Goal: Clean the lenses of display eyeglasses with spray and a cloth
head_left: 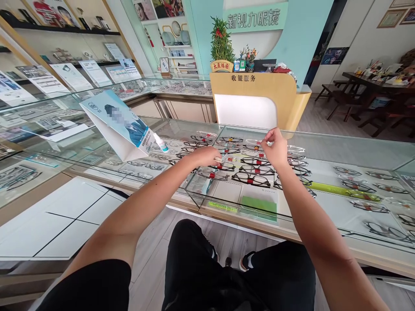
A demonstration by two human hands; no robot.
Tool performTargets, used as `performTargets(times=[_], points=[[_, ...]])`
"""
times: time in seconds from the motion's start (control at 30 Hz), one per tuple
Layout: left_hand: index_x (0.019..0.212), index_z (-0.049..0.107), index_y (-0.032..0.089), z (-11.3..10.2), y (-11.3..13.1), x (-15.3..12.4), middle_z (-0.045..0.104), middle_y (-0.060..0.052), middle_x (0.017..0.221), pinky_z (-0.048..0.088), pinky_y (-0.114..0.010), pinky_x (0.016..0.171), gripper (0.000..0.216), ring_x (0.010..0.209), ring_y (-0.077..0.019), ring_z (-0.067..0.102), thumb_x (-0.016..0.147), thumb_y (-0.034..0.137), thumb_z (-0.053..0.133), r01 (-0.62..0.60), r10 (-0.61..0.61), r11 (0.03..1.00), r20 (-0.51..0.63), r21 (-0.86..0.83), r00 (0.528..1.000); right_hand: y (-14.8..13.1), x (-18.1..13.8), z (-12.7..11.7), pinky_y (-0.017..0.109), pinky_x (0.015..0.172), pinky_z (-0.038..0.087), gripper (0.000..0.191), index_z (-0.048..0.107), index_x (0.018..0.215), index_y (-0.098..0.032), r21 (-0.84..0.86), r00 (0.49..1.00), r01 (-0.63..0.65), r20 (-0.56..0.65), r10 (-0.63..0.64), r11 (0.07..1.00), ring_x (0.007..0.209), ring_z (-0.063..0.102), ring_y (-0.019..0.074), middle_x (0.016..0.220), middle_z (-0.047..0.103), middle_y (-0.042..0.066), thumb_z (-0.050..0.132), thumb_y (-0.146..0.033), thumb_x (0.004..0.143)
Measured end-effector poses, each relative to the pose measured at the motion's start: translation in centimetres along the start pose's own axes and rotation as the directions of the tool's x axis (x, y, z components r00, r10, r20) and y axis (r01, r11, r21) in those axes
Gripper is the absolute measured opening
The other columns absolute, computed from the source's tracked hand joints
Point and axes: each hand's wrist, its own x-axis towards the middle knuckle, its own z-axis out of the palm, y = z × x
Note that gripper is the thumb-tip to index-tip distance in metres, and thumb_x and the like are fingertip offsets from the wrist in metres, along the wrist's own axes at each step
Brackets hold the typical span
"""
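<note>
Right hand (276, 147) is up over the glass display counter (340, 151), fingertips pinched on a clear-framed pair of glasses (259, 143). Left hand (207, 155) is curled loosely, touching something small, can't tell what. Rows of dark-framed glasses (251, 169) sit underneath, a tilted blue-and-white brochure stand (119, 123) off left.

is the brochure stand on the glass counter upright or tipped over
Upright: the brochure stand rests on its base on the glass counter, its printed face leaning back, left of both hands.
</note>
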Motion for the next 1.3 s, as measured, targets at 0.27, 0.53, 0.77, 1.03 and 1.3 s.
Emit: performTargets(times=[0.27, 0.53, 0.77, 1.03, 1.3], points=[[0.097, 0.092, 0.026, -3.3, -1.8, -1.0, 0.082, -0.002, 0.085, 0.041, -0.031, 0.069, 0.037, 0.077, -0.022, 0.069, 0.08, 0.058, 0.085, -0.079, 0.065, 0.956, -0.06, -0.283, 0.996, 0.4, 0.6, 0.7, 0.039, 0.082, 0.051, 0.026, 0.052, 0.089, -0.03, 0.357, 0.994, -0.112, 0.043, 0.103, 0.927, 0.079, 0.059, 0.0201, 0.085, 0.064, -0.002, 0.075, -0.026, 0.079], [0.084, 0.081, 0.018, -3.8, 2.6, 0.2, 0.077, -0.008, 0.101, 0.035, -0.027, 0.058, 0.052, 0.07, -0.0134, 0.057, 0.06, 0.059, 0.102, -0.283, -0.096, 0.481, -0.371, -0.829, 0.924, -1.5, 0.8, 0.1, 0.037, 0.087, 0.055, 0.052, 0.052, 0.084, -0.028, 0.719, 0.897, -0.395, 0.436, 0.071, 0.572, 0.081, 0.057, 0.018, 0.084, 0.061, -0.003, 0.102, -0.034, 0.073], [0.085, 0.078, 0.021, -3.0, 7.8, 4.4, 0.047, 0.006, 0.064, 0.028, -0.025, 0.055, 0.053, 0.056, -0.008, 0.034, 0.064, 0.063, 0.102, -0.423, -0.089, 0.247, -0.455, -0.872, 0.886, -2.7, 0.4, 0.0, 0.034, 0.076, 0.045, 0.061, 0.051, 0.083, -0.027, 0.757, 0.893, -0.396, 0.448, 0.028, 0.52, 0.075, 0.051, 0.0173, 0.079, 0.055, -0.003, 0.106, -0.051, 0.077], [0.086, 0.076, 0.021, -1.1, 9.8, 6.8, 0.053, 0.004, 0.067, 0.03, -0.025, 0.052, 0.057, 0.056, -0.0084, 0.037, 0.064, 0.068, 0.102, -0.496, -0.164, 0.092, -0.505, -0.863, 0.848, -3.0, 0.7, -0.2, 0.035, 0.069, 0.039, 0.07, 0.04, 0.083, -0.029, 0.741, 0.896, -0.409, 0.437, 0.08, 0.533, 0.069, 0.04, 0.018, 0.073, 0.044, -0.005, 0.103, -0.06, 0.08], [0.082, 0.075, 0.021, 0.7, 9.7, 6.4, 0.053, 0.005, 0.062, 0.028, -0.025, 0.05, 0.064, 0.052, -0.0069, 0.037, 0.056, 0.069, 0.108, -0.458, -0.168, -0.047, -0.445, -0.888, 0.88, -3.2, 0.4, -0.5, 0.034, 0.071, 0.041, 0.062, 0.044, 0.085, -0.029, 0.732, 0.891, -0.412, 0.449, 0.071, 0.542, 0.069, 0.046, 0.0176, 0.073, 0.051, -0.005, 0.1, -0.057, 0.086]])
